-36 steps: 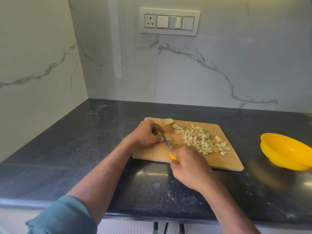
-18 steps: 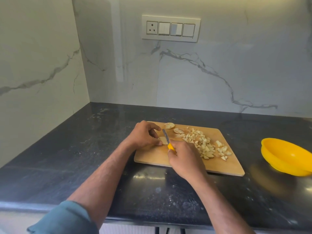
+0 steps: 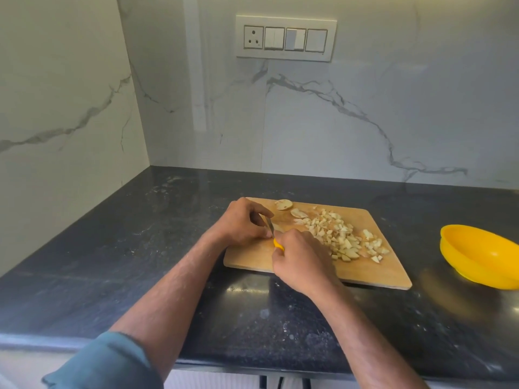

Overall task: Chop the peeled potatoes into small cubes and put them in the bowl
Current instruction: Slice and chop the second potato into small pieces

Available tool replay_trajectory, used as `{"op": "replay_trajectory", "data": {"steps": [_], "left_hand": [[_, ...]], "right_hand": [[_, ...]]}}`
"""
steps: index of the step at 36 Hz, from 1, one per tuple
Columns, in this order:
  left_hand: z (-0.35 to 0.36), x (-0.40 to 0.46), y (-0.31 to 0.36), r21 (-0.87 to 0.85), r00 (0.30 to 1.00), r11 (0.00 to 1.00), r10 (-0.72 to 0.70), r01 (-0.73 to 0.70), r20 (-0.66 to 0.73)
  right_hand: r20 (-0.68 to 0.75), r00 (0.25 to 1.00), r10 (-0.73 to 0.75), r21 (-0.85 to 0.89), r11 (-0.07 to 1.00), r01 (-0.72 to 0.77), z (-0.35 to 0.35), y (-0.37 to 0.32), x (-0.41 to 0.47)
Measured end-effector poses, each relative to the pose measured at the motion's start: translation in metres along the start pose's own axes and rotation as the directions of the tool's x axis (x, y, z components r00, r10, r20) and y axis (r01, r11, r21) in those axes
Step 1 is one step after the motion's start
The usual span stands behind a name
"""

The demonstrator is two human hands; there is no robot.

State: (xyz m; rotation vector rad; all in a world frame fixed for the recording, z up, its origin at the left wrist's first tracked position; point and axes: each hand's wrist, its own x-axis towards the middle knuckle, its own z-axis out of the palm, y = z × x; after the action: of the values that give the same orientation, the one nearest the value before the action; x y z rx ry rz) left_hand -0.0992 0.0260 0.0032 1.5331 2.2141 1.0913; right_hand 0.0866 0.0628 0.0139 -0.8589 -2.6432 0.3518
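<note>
I see right hand [image 3: 302, 262] clenched on yellow-handled knife [image 3: 273, 234], blade now drawn back toward left fingertips | left hand [image 3: 243, 223] pinches potato piece [image 3: 278, 227] | cube pile [image 3: 341, 237] unchanged on cutting board [image 3: 252, 255] | bowl [image 3: 477, 256] unfilled, chopping continues

A dark, glossy stone countertop [image 3: 140, 262] fills a corner, catching pale reflections of light near its front edge. White marble walls [image 3: 365, 113] with grey veins rise on the left and far sides. A white switch panel [image 3: 286, 38] with one socket sits high on the far wall.
</note>
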Motion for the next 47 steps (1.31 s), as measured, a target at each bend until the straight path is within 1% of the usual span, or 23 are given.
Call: {"op": "replay_trajectory", "data": {"steps": [7,10,14,18,19,22,26,30,33,38,47], "left_hand": [[0.001,0.0,0.002,0.016,1.0,0.999,-0.029,0.028,0.01],[0.001,0.0,0.002,0.021,0.999,0.999,-0.038,0.038,0.008],[0.001,-0.002,0.004,0.01,0.999,0.999,-0.047,0.047,0.006],[0.0,-0.003,0.005,-0.001,0.998,0.998,-0.058,0.058,0.002],[0.001,-0.003,0.005,-0.004,0.998,0.998,-0.065,0.065,0.001],[0.002,-0.002,0.005,0.002,0.997,0.997,-0.074,0.074,-0.01],[0.0,-0.002,0.005,-0.003,0.996,0.997,-0.079,0.079,-0.044],[-0.004,-0.002,0.003,-0.038,0.996,0.997,-0.075,0.074,-0.046],[-0.006,-0.003,0.003,-0.064,0.996,0.995,-0.083,0.081,-0.04],[-0.006,-0.002,0.003,-0.087,0.996,0.994,-0.076,0.072,-0.047],[-0.005,-0.002,0.002,-0.094,0.995,0.993,-0.081,0.075,-0.059]], "right_hand": [[0.04,0.998,-0.039,-0.017,0.999,0.039,-0.006,0.003,-0.017],[0.047,0.995,-0.083,0.015,0.996,0.082,-0.011,0.009,-0.028],[0.073,0.993,-0.087,0.088,0.993,0.081,-0.02,0.024,-0.04],[-0.017,0.999,-0.027,0.205,0.978,0.03,-0.029,0.032,-0.044],[-0.038,0.999,-0.021,0.212,0.977,0.029,-0.029,0.033,-0.043],[-0.063,0.998,0.022,0.193,0.981,-0.01,-0.026,0.032,-0.036],[-0.151,0.981,0.125,0.126,0.986,-0.107,-0.015,0.022,-0.023],[-0.213,0.967,0.141,0.021,0.99,-0.14,-0.005,0.009,-0.011],[-0.253,0.956,0.145,-0.007,0.988,-0.151,0.003,0.001,-0.006],[-0.236,0.964,0.123,-0.075,0.987,-0.144,0.012,-0.003,-0.004],[-0.183,0.978,0.102,-0.106,0.987,-0.122,0.017,-0.008,-0.005]]}}
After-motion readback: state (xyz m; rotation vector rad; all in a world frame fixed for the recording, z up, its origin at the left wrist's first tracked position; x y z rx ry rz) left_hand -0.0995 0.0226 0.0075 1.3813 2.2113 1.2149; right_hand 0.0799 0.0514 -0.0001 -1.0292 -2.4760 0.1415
